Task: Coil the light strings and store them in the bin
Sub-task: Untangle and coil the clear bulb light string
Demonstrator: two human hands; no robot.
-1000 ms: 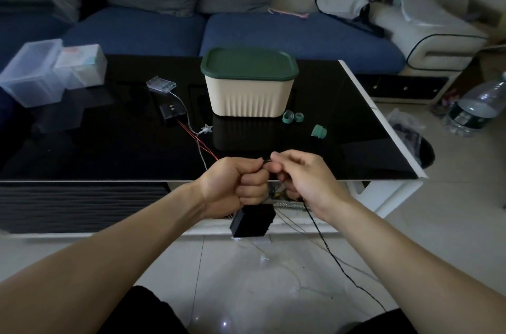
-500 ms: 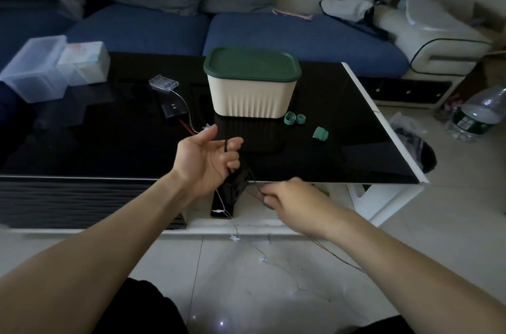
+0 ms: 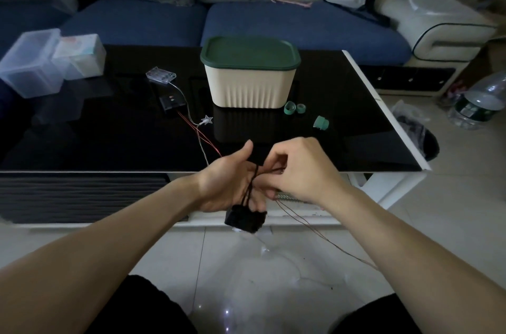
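My left hand (image 3: 228,186) is held palm up at the table's front edge, with dark wire (image 3: 253,183) looped across its fingers. A black battery box (image 3: 245,220) hangs from that wire just under the hand. My right hand (image 3: 304,169) pinches the same wire beside the left fingers, and the thin strand (image 3: 323,238) trails from it down to the floor. The cream bin (image 3: 249,87) with its green lid (image 3: 249,53) on stands at mid-table. A second light string (image 3: 201,131) with a star, a clear battery case (image 3: 161,75) and a black box (image 3: 172,103) lies left of the bin.
Three green caps (image 3: 294,108) lie right of the bin on the black glass table (image 3: 82,136). Clear plastic boxes (image 3: 32,62) sit at the far left. A blue sofa (image 3: 273,21) lies behind, a water bottle (image 3: 482,101) and a dark bag (image 3: 419,134) on the floor to the right.
My right hand came back up from below the table edge to the left hand, laying another turn of wire over it. The black battery box now hangs lower under the left hand.
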